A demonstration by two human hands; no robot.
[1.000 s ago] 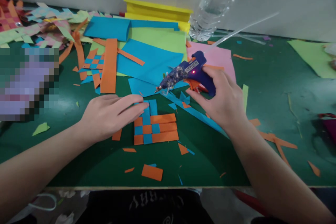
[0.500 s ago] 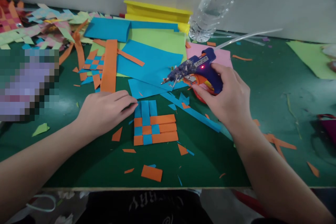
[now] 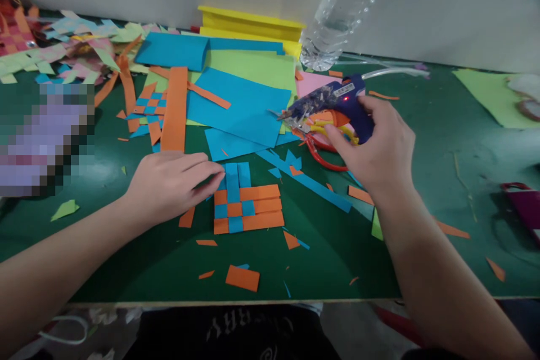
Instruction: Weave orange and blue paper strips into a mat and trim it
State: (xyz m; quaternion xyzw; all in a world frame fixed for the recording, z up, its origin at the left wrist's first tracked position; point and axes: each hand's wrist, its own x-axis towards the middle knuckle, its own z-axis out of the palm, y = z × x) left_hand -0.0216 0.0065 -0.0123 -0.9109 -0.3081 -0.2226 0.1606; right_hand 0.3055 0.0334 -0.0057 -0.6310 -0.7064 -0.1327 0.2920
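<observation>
1. The woven paper piece (image 3: 234,210) lies flat on the green surface (image 3: 177,270), in front of the person, between the two hands. Its blue strips extend past the top edge; its orange strips run out unwoven to the right.
2. Left hand (image 3: 179,183): fingertips drawn close together at the piece's upper left corner, by the outermost blue strip. Whether paper is pinched between them cannot be told.
3. Right hand (image 3: 379,140): curled round the handle of the blue glue gun (image 3: 320,98), red light lit, a clear glue stick (image 3: 388,72) projecting from its back. The nozzle points left, well apart from the woven piece.
4. The scissors (image 3: 323,163) lie just below the gun, partly covered by it.
5. Recommendation: steady the weave with light pressure, since loose strips probably shift easily. Treat the nozzle as hot; keep it clear of fingertips and of the blue sheets (image 3: 240,104) near it.
</observation>
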